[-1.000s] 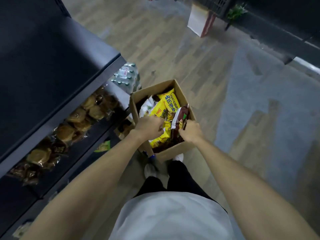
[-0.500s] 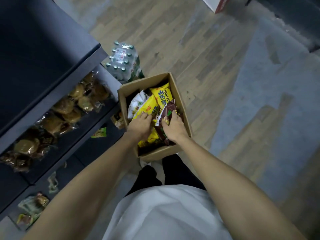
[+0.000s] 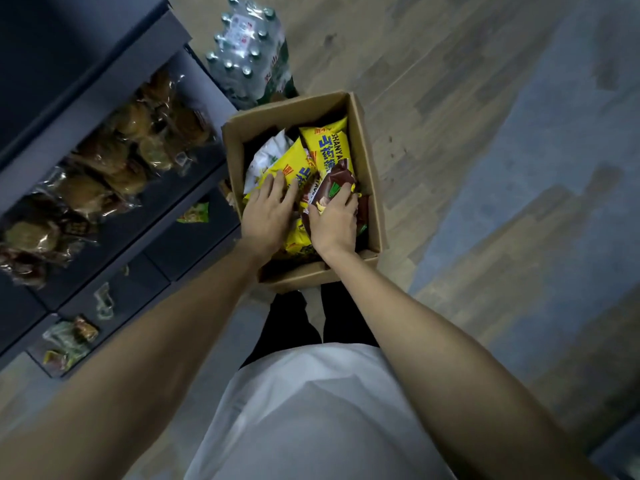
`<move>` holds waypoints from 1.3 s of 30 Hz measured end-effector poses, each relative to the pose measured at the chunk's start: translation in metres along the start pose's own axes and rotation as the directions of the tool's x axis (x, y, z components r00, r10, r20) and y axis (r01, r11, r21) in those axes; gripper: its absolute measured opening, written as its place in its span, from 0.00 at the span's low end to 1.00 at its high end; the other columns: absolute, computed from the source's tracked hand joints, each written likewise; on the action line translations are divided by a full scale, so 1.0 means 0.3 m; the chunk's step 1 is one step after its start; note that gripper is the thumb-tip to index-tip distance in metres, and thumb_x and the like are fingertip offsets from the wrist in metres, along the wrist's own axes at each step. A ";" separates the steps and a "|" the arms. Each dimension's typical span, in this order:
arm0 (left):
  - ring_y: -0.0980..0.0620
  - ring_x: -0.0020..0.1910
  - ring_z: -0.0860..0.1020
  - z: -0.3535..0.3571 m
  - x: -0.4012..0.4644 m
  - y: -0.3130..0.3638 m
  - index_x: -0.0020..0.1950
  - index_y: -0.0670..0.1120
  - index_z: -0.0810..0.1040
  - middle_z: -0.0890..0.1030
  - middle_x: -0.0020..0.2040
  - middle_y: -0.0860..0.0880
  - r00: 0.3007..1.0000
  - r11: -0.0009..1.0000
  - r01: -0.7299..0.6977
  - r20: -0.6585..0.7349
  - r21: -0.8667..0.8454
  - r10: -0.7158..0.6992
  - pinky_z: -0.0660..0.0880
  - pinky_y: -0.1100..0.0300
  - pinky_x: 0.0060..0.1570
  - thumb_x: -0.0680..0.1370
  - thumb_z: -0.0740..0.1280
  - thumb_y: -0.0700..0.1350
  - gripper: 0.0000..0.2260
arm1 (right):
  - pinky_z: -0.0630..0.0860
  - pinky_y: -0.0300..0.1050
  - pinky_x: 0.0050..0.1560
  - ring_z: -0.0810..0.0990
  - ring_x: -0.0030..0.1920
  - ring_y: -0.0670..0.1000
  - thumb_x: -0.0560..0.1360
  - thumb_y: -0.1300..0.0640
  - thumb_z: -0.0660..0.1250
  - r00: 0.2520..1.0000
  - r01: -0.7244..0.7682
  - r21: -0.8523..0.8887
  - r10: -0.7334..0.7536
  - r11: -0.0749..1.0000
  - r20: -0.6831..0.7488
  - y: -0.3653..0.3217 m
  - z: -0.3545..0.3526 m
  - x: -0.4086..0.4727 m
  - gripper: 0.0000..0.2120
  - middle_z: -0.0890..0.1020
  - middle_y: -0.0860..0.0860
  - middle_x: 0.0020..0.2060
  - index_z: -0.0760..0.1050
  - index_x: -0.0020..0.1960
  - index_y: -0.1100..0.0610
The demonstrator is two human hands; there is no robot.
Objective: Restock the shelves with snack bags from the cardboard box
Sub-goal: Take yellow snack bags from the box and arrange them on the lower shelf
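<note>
The brown foil snack bag (image 3: 334, 187) sits in the open cardboard box (image 3: 372, 188) on the floor, right hand (image 3: 334, 225) now curled around it; left hand (image 3: 268, 211), seemingly spread, has shifted onto a yellow bag (image 3: 289, 171). Lifting looks imminent.

Both arms reach fwd/down; left hand (image 3: 267, 210) fingers spread flat, right hand (image 3: 335, 221) fingers curled, gripping.

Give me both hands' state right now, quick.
Left hand: open, fingers straight, resting on a yellow snack bag in the cardboard box.
Right hand: gripping the brown snack bag.
</note>
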State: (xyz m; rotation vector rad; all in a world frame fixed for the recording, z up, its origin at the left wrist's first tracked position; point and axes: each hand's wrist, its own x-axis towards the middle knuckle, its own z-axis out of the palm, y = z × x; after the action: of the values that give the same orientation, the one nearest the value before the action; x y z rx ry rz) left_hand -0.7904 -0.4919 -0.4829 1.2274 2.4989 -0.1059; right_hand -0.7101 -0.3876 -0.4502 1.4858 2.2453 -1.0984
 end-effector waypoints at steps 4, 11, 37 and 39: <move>0.33 0.70 0.66 -0.007 0.057 -0.008 0.77 0.37 0.58 0.59 0.74 0.31 1.000 0.997 -0.023 -0.016 0.067 0.025 0.67 0.43 0.66 0.79 0.62 0.39 0.27 | 0.72 0.57 0.61 0.68 0.69 0.65 0.76 0.50 0.69 1.000 -0.016 -0.009 0.016 1.000 -0.003 0.005 0.011 0.012 0.37 0.60 0.63 0.74 0.52 0.75 0.59; 0.34 0.68 0.68 -0.030 0.166 0.001 0.77 0.35 0.52 0.63 0.73 0.31 0.993 0.995 0.058 0.095 0.086 -0.066 0.75 0.46 0.60 0.82 0.56 0.40 0.25 | 0.65 0.57 0.67 0.61 0.72 0.66 0.78 0.51 0.67 0.997 -0.049 -0.030 0.050 0.998 0.059 0.018 0.005 0.008 0.39 0.51 0.62 0.77 0.46 0.78 0.56; 0.33 0.75 0.54 0.012 0.058 0.049 0.79 0.45 0.51 0.49 0.78 0.36 0.951 0.897 0.307 0.121 -0.316 -0.283 0.75 0.42 0.56 0.81 0.62 0.47 0.31 | 0.69 0.59 0.62 0.62 0.72 0.61 0.79 0.41 0.58 0.930 0.294 -0.536 -0.366 0.792 -0.031 0.078 0.098 0.044 0.37 0.47 0.58 0.79 0.44 0.80 0.52; 0.32 0.75 0.55 0.014 0.069 0.042 0.80 0.44 0.48 0.48 0.78 0.35 0.953 0.912 0.298 0.144 -0.281 -0.267 0.75 0.43 0.57 0.81 0.62 0.49 0.33 | 0.67 0.60 0.64 0.61 0.72 0.62 0.79 0.40 0.55 0.939 0.286 -0.529 -0.343 0.799 -0.009 0.072 0.103 0.054 0.38 0.43 0.59 0.78 0.40 0.80 0.52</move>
State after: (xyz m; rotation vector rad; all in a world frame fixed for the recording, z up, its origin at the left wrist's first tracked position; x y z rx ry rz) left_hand -0.7909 -0.4695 -0.4929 0.7160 2.4730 0.1332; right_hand -0.7049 -0.3934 -0.4906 0.9825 2.6439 -0.4060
